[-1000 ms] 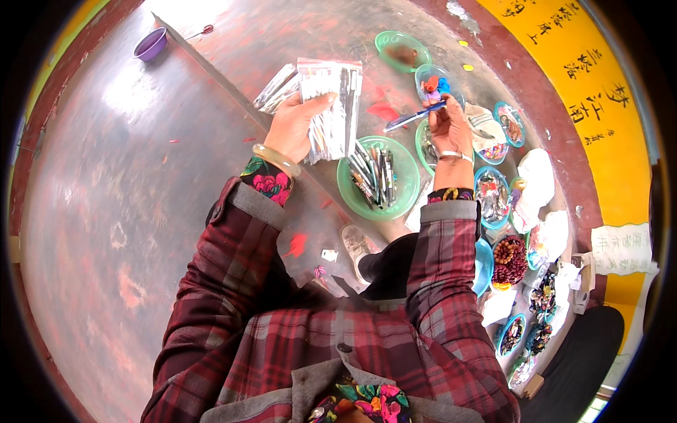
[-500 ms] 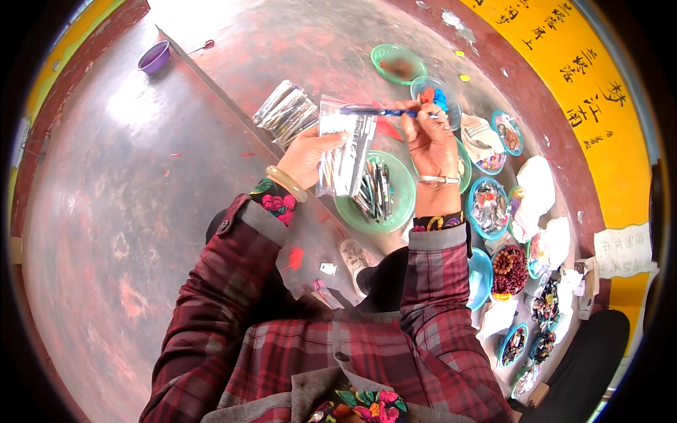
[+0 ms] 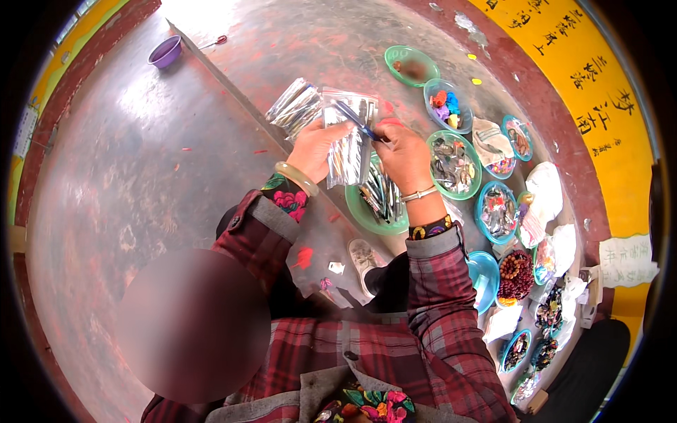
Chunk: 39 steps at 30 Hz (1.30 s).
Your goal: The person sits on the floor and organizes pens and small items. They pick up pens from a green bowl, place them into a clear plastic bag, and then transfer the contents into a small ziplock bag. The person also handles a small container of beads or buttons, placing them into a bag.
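Currently: pen going into a clear sleeve, both hands engaged

Presently my left hand (image 3: 315, 146) is clenched on the upper edge of a clear plastic sleeve (image 3: 350, 144), thumb in front and fingers behind, holding it upright above the floor. My right hand (image 3: 403, 151) pinches a blue pen (image 3: 356, 120) near its rear end, the tip lying across the sleeve's top edge, pointing up and to the left. Whether the tip has entered the mouth I cannot tell; glare on the plastic hides it

Findings on location: sleeve and pen sit over the far rim of the green bowl of pens (image 3: 377, 201), which rests on the reddish floor (image 3: 141, 176) just ahead of my knees. A loose pile of filled sleeves (image 3: 296, 106) lies just beyond my left hand, toward the raised ledge running to the floor's far left corner. Small bowls of beads and trinkets (image 3: 455, 166) line the right edge, against the yellow wall (image 3: 599, 84)

Recommendations, in my judgement:
- Keep the left thumb sliding the front film off the back one so the mouth gapes; a flat mouth will catch the tip
- Bring the pen more in line with the sleeve's length; at its present slant it would ride over the edge
- Feed it with a light pinch and let it slide, not push; thin film may split at the seam
- Work above the bowl, so a dropped pen lands among the rest
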Tool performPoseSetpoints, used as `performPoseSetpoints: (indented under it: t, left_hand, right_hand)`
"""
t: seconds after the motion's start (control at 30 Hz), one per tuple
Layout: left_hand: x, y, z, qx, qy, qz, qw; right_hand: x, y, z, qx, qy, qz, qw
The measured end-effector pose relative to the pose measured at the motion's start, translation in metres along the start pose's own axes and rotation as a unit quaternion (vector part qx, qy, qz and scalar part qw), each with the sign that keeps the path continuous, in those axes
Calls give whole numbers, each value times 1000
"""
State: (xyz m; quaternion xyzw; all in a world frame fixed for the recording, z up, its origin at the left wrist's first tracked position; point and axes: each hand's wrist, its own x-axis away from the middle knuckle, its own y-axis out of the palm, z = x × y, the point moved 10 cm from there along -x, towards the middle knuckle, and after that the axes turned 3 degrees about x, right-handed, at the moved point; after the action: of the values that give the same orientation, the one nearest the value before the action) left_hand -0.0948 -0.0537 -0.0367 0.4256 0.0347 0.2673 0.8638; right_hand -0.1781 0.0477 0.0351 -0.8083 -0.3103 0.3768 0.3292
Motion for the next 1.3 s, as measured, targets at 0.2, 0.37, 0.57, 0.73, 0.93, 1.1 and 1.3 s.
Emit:
performPoseSetpoints:
  t: [0.2,0.37,0.57,0.73,0.93,1.1,1.3]
  left_hand:
    - [2,7,-3,-88,-6,-36,995]
    - [10,20,-5,-186,-26,-89,978]
    - [15,28,-22,-213,-90,-136,963]
    - [15,27,-35,-213,-121,-147,958]
    - [20,28,-44,-221,-158,-175,946]
    - [23,33,-46,-210,-160,-198,944]
    - [25,34,-46,-205,-163,-206,943]
  right_hand:
    - [-6,-3,11,-170,22,6,985]
    - [-6,-28,34,-434,166,-4,885]
    - [-4,-51,59,-589,151,101,787]
    - [-5,-62,68,-588,122,172,781]
    - [0,-69,76,-509,141,215,821]
    - [-3,-61,70,-532,118,181,818]
    - [-6,-53,63,-555,136,140,809]
